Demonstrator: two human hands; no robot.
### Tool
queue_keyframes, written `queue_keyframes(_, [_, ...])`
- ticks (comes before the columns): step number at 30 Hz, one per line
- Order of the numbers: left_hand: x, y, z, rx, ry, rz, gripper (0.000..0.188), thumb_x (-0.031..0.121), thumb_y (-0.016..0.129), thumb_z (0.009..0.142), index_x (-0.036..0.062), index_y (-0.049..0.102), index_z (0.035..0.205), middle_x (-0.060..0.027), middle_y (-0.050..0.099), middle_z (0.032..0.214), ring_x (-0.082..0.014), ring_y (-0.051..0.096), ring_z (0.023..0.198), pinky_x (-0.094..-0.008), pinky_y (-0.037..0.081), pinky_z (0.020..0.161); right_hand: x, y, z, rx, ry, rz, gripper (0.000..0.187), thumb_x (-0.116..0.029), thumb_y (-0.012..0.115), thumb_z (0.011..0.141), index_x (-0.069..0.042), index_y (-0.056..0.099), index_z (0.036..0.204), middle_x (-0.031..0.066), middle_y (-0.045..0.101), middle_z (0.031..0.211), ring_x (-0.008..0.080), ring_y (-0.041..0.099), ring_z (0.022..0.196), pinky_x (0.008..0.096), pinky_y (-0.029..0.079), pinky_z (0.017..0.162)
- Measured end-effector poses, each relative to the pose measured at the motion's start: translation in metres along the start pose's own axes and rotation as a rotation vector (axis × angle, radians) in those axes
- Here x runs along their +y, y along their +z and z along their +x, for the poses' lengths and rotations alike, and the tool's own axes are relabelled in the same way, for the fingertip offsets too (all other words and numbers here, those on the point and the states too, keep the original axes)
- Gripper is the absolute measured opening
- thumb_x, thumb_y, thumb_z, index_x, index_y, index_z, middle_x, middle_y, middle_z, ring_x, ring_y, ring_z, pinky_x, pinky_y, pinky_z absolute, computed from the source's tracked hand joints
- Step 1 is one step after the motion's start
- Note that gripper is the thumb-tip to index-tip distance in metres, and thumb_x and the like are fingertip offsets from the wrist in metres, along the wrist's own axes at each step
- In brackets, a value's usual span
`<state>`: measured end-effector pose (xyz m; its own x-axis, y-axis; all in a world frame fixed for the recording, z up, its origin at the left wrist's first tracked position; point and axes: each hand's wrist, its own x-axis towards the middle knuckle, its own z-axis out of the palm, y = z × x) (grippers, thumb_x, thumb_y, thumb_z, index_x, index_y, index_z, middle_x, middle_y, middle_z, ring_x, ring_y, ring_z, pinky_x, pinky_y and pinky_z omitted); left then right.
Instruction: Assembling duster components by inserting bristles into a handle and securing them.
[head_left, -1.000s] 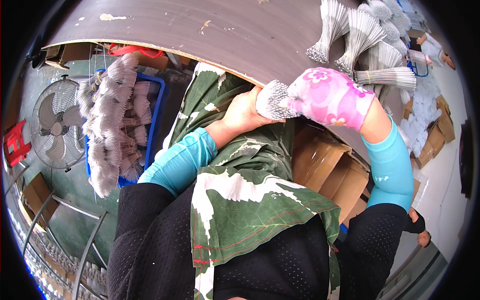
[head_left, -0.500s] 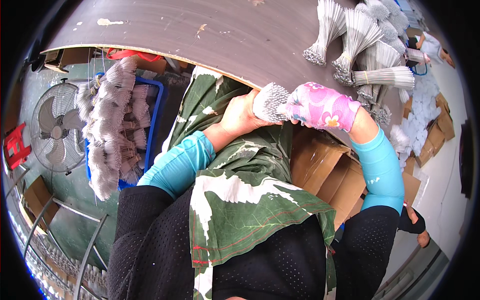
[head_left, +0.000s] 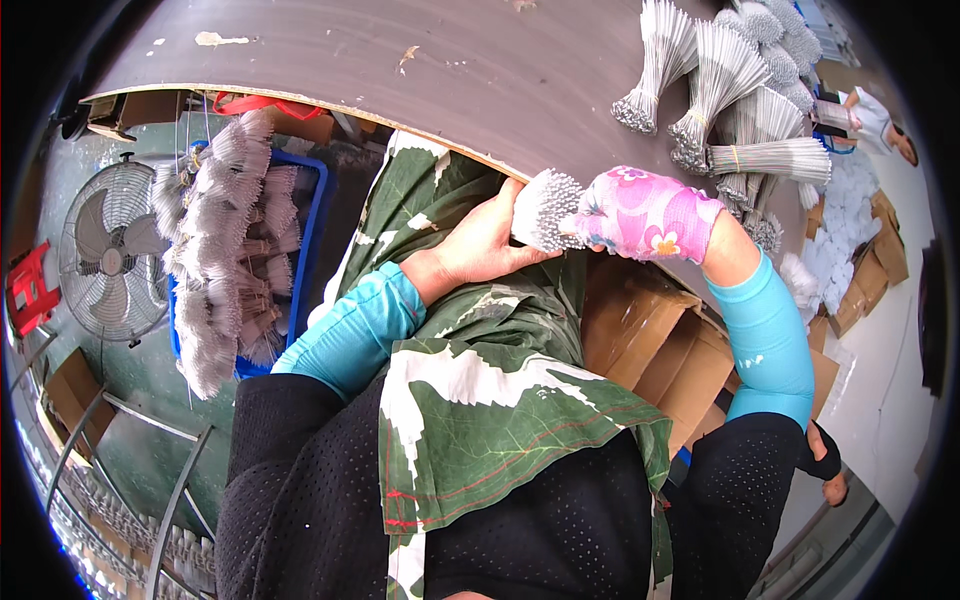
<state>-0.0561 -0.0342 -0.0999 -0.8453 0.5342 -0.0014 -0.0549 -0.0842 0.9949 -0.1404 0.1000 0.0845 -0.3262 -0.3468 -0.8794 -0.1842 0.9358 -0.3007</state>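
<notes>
Both hands meet at the near edge of the grey table (head_left: pixel 420 70), over the lap. The right hand (head_left: pixel 645 215), in a pink flowered glove, is clenched around a bundle of thin grey wire-like strands (head_left: pixel 545 210); the bare left hand (head_left: pixel 480 245) cups the bundle's blunt end with an open palm, fingers loosely curled rather than gripping. The bundle sits just off the table edge, unsupported below except by a green leaf-print cloth (head_left: pixel 480 400) draped over the knees.

Risk, as judged: the strands appear held only by the gloved fist, so any slackening could let them fan out or slide into the lap or onto the floor. The strand ends press against bare skin, which could prick the palm.

Surface: the table top is worn, with chips and pale scuffs. Further tied bundles (head_left: pixel 720 90) lie heaped at its far right. Left of the seat, a blue crate (head_left: pixel 310 220) overflows with similar bundles, beside a standing fan (head_left: pixel 110 250) on a green floor. Cardboard boxes (head_left: pixel 660 340) sit under the table. Another person's foot shows at lower right
</notes>
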Motion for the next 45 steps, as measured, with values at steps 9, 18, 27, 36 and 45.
queue_keyframes(9, [-0.004, 0.0, 0.001, 0.015, 0.023, 0.105, 0.085, 0.027, 0.078, 0.076, -0.0006, 0.025, 0.136, -0.0191, 0.051, 0.125, -0.0316, 0.051, 0.118, -0.0379, 0.041, 0.097, 0.007, 0.002, 0.002, 0.043, -0.065, -0.096, 0.042, -0.036, 0.052, 0.09, 0.001, 0.062, 0.074, 0.0097, 0.055, 0.055, 0.0212, 0.056, 0.049, 0.0345, 0.046, 0.056])
queue_keyframes(18, [-0.007, 0.003, 0.0, 0.08, 0.065, 0.144, 0.073, 0.034, 0.076, 0.075, -0.0001, 0.033, 0.123, -0.0243, 0.057, 0.11, -0.0404, 0.056, 0.107, -0.043, 0.047, 0.086, 0.003, 0.01, -0.002, 0.21, -0.178, -0.349, 0.035, -0.033, 0.054, 0.088, -0.001, 0.065, 0.081, 0.0215, 0.062, 0.076, 0.0372, 0.059, 0.075, 0.0431, 0.046, 0.07])
queue_keyframes(27, [-0.007, 0.002, 0.001, 0.081, 0.053, 0.185, 0.072, 0.033, 0.075, 0.075, -0.0021, 0.032, 0.121, -0.0262, 0.058, 0.107, -0.042, 0.056, 0.105, -0.0442, 0.046, 0.085, 0.006, 0.004, -0.001, 0.062, -0.025, -0.082, 0.041, -0.036, 0.053, 0.09, 0.001, 0.065, 0.077, 0.0187, 0.06, 0.066, 0.0324, 0.059, 0.065, 0.0393, 0.046, 0.065])
queue_keyframes(36, [-0.009, 0.004, 0.002, 0.063, -0.001, 0.194, 0.074, 0.031, 0.076, 0.076, -0.0002, 0.031, 0.125, -0.0227, 0.057, 0.112, -0.0381, 0.055, 0.108, -0.0417, 0.046, 0.088, 0.012, 0.005, 0.005, 0.126, -0.184, -0.274, 0.04, -0.036, 0.056, 0.088, 0.001, 0.064, 0.076, 0.0171, 0.06, 0.063, 0.0286, 0.059, 0.061, 0.0377, 0.047, 0.061])
queue_keyframes(45, [-0.01, 0.003, 0.0, 0.08, 0.034, 0.217, 0.066, 0.03, 0.074, 0.076, -0.0021, 0.034, 0.117, -0.0257, 0.059, 0.104, -0.0417, 0.056, 0.103, -0.0443, 0.047, 0.083, 0.015, 0.005, 0.004, 0.007, -0.019, 0.125, 0.041, -0.038, 0.059, 0.087, 0.001, 0.064, 0.073, 0.0076, 0.057, 0.057, 0.0163, 0.055, 0.051, 0.0318, 0.045, 0.053])
